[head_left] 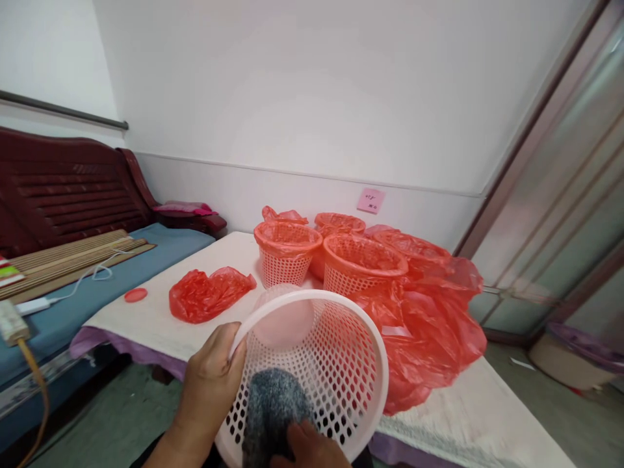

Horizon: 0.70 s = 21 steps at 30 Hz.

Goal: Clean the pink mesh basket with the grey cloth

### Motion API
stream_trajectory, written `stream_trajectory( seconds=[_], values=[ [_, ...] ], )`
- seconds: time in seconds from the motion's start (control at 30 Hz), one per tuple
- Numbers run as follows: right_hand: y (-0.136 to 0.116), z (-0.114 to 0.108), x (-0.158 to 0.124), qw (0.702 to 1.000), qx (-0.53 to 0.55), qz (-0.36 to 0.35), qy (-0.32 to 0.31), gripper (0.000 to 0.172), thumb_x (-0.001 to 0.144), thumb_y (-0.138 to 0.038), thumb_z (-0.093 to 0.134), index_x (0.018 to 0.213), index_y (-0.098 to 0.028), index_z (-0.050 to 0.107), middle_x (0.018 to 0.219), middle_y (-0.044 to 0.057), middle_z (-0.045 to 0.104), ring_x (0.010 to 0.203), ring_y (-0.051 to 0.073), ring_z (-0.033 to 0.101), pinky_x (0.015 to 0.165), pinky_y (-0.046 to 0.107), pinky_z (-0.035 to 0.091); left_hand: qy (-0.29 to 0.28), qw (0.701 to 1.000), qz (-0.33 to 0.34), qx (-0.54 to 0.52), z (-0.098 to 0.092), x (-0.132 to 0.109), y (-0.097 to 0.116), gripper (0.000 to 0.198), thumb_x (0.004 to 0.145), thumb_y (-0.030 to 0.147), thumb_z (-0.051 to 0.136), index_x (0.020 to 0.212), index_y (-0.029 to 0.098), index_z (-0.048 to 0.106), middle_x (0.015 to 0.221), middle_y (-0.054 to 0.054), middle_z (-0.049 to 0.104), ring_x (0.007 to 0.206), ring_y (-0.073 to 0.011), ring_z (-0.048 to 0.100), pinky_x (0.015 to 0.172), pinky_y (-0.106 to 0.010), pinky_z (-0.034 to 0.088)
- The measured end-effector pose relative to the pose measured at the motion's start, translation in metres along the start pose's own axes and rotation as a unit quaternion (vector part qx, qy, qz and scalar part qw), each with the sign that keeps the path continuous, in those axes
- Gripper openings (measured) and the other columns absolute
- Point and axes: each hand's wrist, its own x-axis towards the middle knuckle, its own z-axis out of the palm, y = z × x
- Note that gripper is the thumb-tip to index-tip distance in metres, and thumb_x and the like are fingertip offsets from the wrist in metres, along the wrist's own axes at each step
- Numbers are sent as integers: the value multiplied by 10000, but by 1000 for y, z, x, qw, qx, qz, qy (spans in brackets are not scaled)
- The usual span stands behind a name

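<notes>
A white perforated plastic basket is tilted with its mouth towards me, in front of the table's edge. My left hand grips its rim at the left, thumb and fingers closed round it. Inside the basket's mouth, my right hand is closed on a dark grey-blue cloth, which lies against the inner wall. Part of the right hand is cut off by the lower edge of the view. Just beyond stand several baskets lined with red plastic bags, among them a left front basket and a middle one.
Loose red bags spread over the right of the table. Another crumpled red bag and a red lid-like disc lie at the left. A wooden bench stands left; a bin is on the floor at right.
</notes>
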Motion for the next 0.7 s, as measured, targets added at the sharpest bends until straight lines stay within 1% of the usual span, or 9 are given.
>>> stream_trajectory(
  seconds=[0.03,0.07,0.13,0.23,0.37,0.43,0.53,0.6,0.7],
  values=[
    [2,-1,-3,1000,-11,8,6,112,596,-174,671,699,-201,708,630,40,702,539,226,660,407,274,335,0,1000,1,2,0,1,0,85,926,287,484,956,253,557,841,4,627,803,-166,618,747,-279,442],
    [7,-6,-5,999,-23,-22,7,108,611,-133,658,683,-196,708,662,50,714,591,246,681,424,280,374,0,1000,2,4,0,2,0,89,926,291,485,957,251,558,840,4,629,802,-167,618,745,-280,441],
    [27,-28,-3,984,-117,-137,4,190,701,-55,591,665,-202,707,745,62,721,698,273,696,462,301,473,-3,1000,3,10,-1,4,0,101,925,297,482,963,246,562,833,4,633,787,-167,621,732,-280,441],
    [62,-77,4,977,-184,-100,32,202,762,-21,567,760,-162,713,810,114,703,778,320,682,581,415,583,-7,999,7,32,-2,6,0,110,924,299,468,946,241,559,810,6,630,767,-172,625,707,-282,439],
    [95,-122,6,978,-182,2,104,156,823,-90,589,918,-176,679,897,109,636,828,277,632,684,404,589,-7,999,11,39,-6,12,4,110,917,316,468,909,244,551,779,14,620,739,-171,629,687,-277,439],
    [103,-128,1,972,-179,15,152,207,825,-100,596,1003,-181,665,922,107,604,834,263,601,726,406,577,-17,999,0,31,-10,16,6,121,910,327,470,898,246,559,783,13,629,750,-174,635,692,-277,439],
    [109,-122,-5,968,-154,21,197,316,841,-102,560,1133,-190,642,1103,162,577,961,292,585,828,434,547,-34,999,-38,-2,-14,22,11,134,891,342,487,914,252,584,820,19,658,769,-171,638,710,-271,440],
    [109,-114,-6,982,-71,56,163,352,840,-88,516,1144,-217,639,1141,152,565,966,273,597,828,404,533,-45,997,-65,-27,-15,25,15,139,870,340,511,939,258,600,853,29,675,776,-162,635,730,-266,441],
    [107,-101,-5,982,126,114,81,348,795,-57,429,975,-231,671,928,63,580,810,192,606,731,304,493,-62,990,-113,-56,-15,25,17,135,829,366,559,891,256,606,842,38,669,751,-158,612,703,-264,437]
  ],
)
